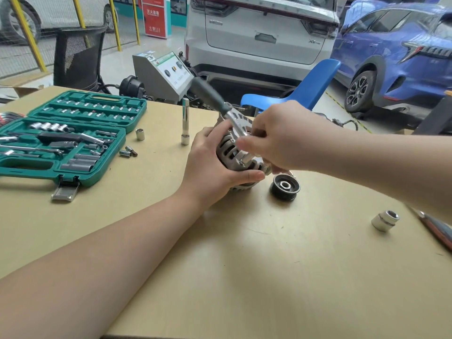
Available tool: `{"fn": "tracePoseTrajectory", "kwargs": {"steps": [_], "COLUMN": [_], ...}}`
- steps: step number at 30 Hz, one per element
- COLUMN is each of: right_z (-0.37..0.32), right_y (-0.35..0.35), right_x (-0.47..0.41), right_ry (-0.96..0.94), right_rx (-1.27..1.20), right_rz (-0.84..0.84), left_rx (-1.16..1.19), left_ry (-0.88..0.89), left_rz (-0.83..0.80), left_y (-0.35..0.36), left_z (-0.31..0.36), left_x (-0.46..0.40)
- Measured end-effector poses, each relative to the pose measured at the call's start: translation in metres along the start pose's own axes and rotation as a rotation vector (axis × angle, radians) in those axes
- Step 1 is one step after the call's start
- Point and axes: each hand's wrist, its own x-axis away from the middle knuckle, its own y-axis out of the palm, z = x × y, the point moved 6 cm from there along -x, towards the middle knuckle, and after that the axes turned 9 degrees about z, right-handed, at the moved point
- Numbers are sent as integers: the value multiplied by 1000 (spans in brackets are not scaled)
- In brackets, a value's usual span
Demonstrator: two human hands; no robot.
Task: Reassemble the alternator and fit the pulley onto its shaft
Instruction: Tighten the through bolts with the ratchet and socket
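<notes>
In the head view, the left hand (210, 162) grips the alternator (234, 152) on the bench (269, 265), fingers curled round its housing. The right hand (281, 138) clasps a ratchet (215, 99) at the head. The pulley (285, 186) lies just beside the alternator, unfitted. If the ratchet slips, the alternator could roll onto the pulley.

Silver finned alternator (234, 152) mid tabletop (269, 265), between your hands; black grooved pulley (285, 187) just right; open green socket case (66, 140) far left.
</notes>
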Motion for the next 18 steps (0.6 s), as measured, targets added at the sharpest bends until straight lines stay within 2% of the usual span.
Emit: {"fn": "tracePoseTrajectory", "kwargs": {"steps": [3,5,13,18], "right_z": [18,22,8,0], "right_y": [11,11,-2,-9], "right_x": [-1,-2,4,15], "right_ry": [298,299,-112,-475], "right_rx": [-267,-317,-89,65], "right_rz": [-90,-75,56,5], "left_rx": [4,-9,22,68], "left_ry": [-20,-26,-14,-47], "left_rz": [-5,-17,-39,-37], "left_y": [1,0,-7,-6], "left_z": [-1,0,1,1], "left_x": [0,0,1,-1]}}
